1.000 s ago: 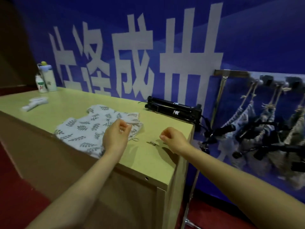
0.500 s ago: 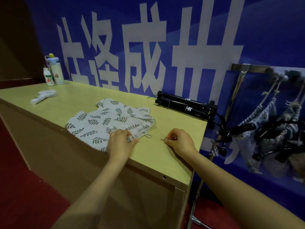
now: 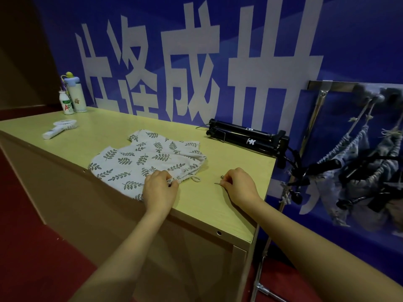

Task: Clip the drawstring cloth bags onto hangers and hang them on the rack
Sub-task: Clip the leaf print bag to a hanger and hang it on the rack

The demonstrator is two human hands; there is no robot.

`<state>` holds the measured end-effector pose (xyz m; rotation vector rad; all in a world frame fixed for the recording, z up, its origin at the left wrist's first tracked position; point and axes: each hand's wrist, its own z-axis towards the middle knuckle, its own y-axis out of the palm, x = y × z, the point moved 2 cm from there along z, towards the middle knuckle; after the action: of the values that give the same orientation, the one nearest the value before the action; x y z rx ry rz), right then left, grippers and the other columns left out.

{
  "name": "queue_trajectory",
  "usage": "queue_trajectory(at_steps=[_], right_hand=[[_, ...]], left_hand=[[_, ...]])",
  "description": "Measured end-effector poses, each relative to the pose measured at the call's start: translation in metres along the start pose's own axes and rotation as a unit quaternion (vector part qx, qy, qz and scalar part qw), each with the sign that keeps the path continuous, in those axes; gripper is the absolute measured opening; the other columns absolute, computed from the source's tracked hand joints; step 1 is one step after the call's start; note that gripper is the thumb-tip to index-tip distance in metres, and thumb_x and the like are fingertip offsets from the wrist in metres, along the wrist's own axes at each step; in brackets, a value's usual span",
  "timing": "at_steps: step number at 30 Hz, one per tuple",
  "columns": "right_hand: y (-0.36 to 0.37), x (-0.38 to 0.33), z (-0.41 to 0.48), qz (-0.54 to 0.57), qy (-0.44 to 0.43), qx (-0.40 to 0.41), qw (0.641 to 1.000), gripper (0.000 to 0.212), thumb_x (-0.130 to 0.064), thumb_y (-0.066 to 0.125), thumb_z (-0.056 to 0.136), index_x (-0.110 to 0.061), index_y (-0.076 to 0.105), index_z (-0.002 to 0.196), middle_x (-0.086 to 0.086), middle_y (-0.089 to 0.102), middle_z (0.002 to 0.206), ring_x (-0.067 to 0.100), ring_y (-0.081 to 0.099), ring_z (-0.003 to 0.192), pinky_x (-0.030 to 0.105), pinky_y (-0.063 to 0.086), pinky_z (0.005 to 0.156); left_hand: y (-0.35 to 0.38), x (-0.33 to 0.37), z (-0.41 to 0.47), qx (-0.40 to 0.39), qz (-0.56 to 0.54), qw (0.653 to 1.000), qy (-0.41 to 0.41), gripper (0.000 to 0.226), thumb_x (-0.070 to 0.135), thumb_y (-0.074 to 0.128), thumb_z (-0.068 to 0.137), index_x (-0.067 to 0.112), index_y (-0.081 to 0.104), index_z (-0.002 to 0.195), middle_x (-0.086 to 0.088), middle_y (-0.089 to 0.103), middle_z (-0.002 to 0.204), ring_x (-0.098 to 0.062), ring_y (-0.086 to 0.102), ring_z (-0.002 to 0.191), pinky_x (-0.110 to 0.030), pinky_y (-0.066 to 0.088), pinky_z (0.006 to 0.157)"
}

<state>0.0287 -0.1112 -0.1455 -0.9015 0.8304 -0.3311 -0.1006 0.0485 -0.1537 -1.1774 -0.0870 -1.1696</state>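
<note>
From the head camera, the cloth bag [image 3: 148, 160] lies flat on the pale green desk [image 3: 218, 210], its long axis running from the near-left edge toward the far right, with the gathered mouth end pointing right toward the black folded tripod [image 3: 246, 138]. Its near-left corner overhangs the front edge of the desk. The left hand [image 3: 160, 190] rests on the bag's near-right corner, fingers curled and pinching the hem where the drawstring comes out; a small loop of cord [image 3: 195, 179] lies on the desk just beside it. The right hand [image 3: 238, 185], well apart from the bag, pinches a small metal clip [image 3: 219, 180] lying on the bare desk.

At the far left corner stand a tall bottle [image 3: 75, 94] and a small white bottle [image 3: 66, 104], with a white handheld fan [image 3: 60, 128] lying near them. To the right of the desk, a metal rack [image 3: 318, 101] carries other bags [image 3: 353, 153] hanging from black hangers, blurred.

The bag is white with a grey-green leaf-sprig print, slightly wrinkled.
</note>
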Motion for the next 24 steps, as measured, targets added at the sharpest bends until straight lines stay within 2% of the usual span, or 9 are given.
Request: queue_trajectory(at_steps=[6, 12, 14, 16, 20, 22, 24], right_hand=[[0.002, -0.001, 0.001, -0.025, -0.006, -0.016, 1.000, 0.019, -0.021, 0.050, 0.095, -0.009, 0.064, 0.101, 0.009, 0.058, 0.108, 0.024, 0.054, 0.098, 0.040, 0.048, 0.089], [0.001, 0.001, 0.003, 0.008, 0.013, -0.017, 1.000, 0.017, -0.020, 0.050, 0.095, -0.009, 0.063, 0.100, 0.008, 0.059, 0.106, 0.024, 0.056, 0.096, 0.040, 0.049, 0.088], [-0.001, 0.002, 0.002, 0.060, 0.026, -0.012, 0.998, 0.016, -0.018, 0.050, 0.095, -0.008, 0.062, 0.098, 0.007, 0.060, 0.103, 0.022, 0.057, 0.094, 0.038, 0.050, 0.086], [-0.006, 0.003, 0.002, 0.160, 0.054, 0.006, 0.986, 0.015, -0.018, 0.048, 0.096, -0.008, 0.060, 0.097, 0.004, 0.060, 0.097, 0.019, 0.057, 0.091, 0.036, 0.049, 0.084], [-0.014, 0.006, -0.003, 0.343, 0.121, 0.052, 0.930, 0.014, -0.019, 0.046, 0.097, -0.010, 0.056, 0.098, -0.001, 0.054, 0.087, 0.017, 0.052, 0.088, 0.026, 0.043, 0.072], [-0.019, 0.003, -0.003, 0.387, 0.134, 0.071, 0.910, 0.014, -0.019, 0.045, 0.098, -0.010, 0.055, 0.099, 0.000, 0.054, 0.091, 0.016, 0.051, 0.090, 0.025, 0.043, 0.072], [-0.023, -0.009, -0.002, 0.417, 0.127, 0.075, 0.897, 0.015, -0.019, 0.042, 0.099, -0.010, 0.054, 0.102, 0.001, 0.058, 0.094, 0.015, 0.054, 0.091, 0.029, 0.044, 0.076]], left_hand=[[-0.008, 0.003, 0.007, -0.032, -0.079, 0.992, -0.095, 0.015, 0.022, 0.057, 0.086, 0.010, 0.066, 0.085, -0.004, 0.064, 0.079, -0.023, 0.056, 0.074, -0.026, 0.038, 0.063], [-0.008, 0.003, 0.008, -0.040, -0.085, 0.989, -0.118, 0.013, 0.024, 0.057, 0.088, 0.013, 0.061, 0.083, -0.003, 0.061, 0.076, -0.022, 0.054, 0.072, -0.026, 0.036, 0.064], [-0.009, 0.003, 0.009, -0.045, -0.083, 0.989, -0.118, 0.013, 0.025, 0.058, 0.089, 0.013, 0.062, 0.084, -0.002, 0.060, 0.077, -0.022, 0.053, 0.073, -0.026, 0.036, 0.064], [-0.010, 0.002, 0.012, -0.057, -0.097, 0.986, -0.124, 0.016, 0.027, 0.059, 0.089, 0.011, 0.063, 0.086, -0.003, 0.061, 0.078, -0.022, 0.054, 0.073, -0.026, 0.037, 0.064], [-0.023, 0.008, 0.018, -0.043, -0.183, 0.965, -0.181, 0.017, 0.026, 0.059, 0.090, 0.011, 0.059, 0.081, -0.004, 0.058, 0.074, -0.024, 0.052, 0.068, -0.034, 0.047, 0.067], [-0.038, 0.016, 0.023, -0.014, -0.195, 0.967, -0.163, 0.018, 0.025, 0.057, 0.092, 0.012, 0.057, 0.079, -0.002, 0.055, 0.073, -0.024, 0.052, 0.071, -0.033, 0.045, 0.068], [-0.056, 0.025, 0.028, 0.019, -0.183, 0.976, -0.114, 0.017, 0.024, 0.051, 0.094, 0.011, 0.054, 0.083, 0.000, 0.052, 0.074, -0.022, 0.050, 0.073, -0.028, 0.040, 0.063]])
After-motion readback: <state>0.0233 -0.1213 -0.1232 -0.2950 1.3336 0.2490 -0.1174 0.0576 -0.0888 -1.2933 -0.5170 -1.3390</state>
